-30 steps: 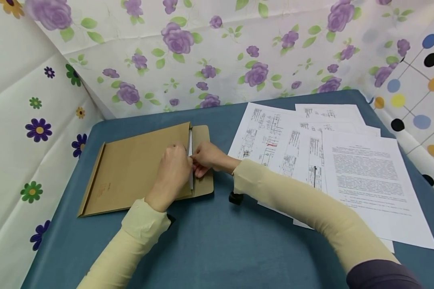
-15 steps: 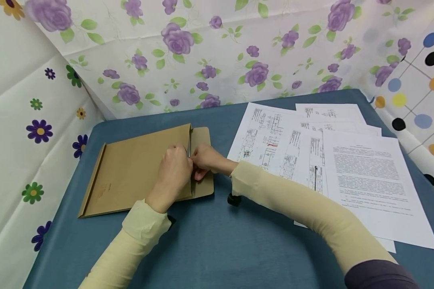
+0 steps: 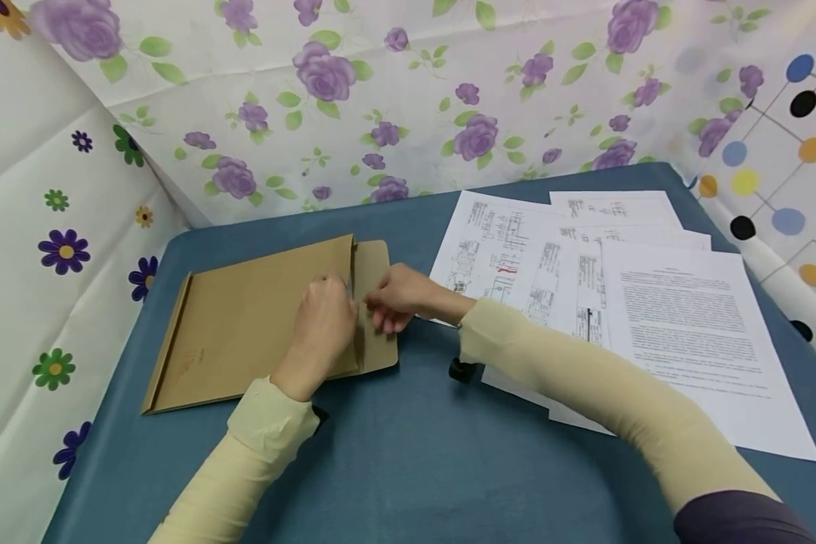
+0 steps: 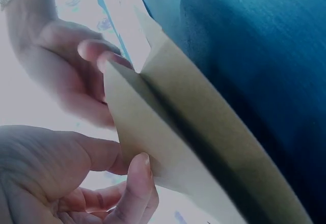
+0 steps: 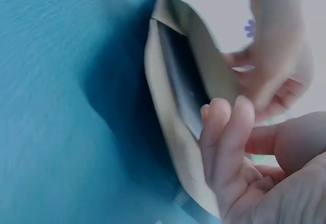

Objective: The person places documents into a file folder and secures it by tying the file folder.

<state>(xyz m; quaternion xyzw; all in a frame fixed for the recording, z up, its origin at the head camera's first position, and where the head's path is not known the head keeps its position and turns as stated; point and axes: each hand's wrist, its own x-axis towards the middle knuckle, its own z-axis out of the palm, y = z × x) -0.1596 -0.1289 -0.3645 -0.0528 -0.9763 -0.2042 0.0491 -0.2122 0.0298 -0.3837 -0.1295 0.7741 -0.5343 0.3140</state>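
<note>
A brown cardboard envelope (image 3: pixel 258 317) lies on the blue-covered table, its mouth facing right and its flap (image 3: pixel 378 347) folded out. My left hand (image 3: pixel 321 325) pinches the upper edge of the mouth between thumb and fingers, holding it raised, as the left wrist view shows at the envelope's edge (image 4: pixel 147 137). Beside the mouth, over the flap, is my right hand (image 3: pixel 397 296). Its fingers (image 5: pixel 232 137) are loosely bent with nothing seen between them. The right wrist view looks into the gap, where the inside (image 5: pixel 183 76) is dark; its contents cannot be made out.
Several overlapping printed sheets (image 3: pixel 687 325), some with technical drawings, lie at the right of the blue table (image 3: pixel 435 461), partly under the right forearm. Floral cloth (image 3: pixel 421 113) hangs behind the table, with patterned cloths at both sides.
My right hand has drawn back slightly right from the envelope's mouth. The white strip seen in the mouth a second ago is mostly out of sight. The left hand keeps its hold.
</note>
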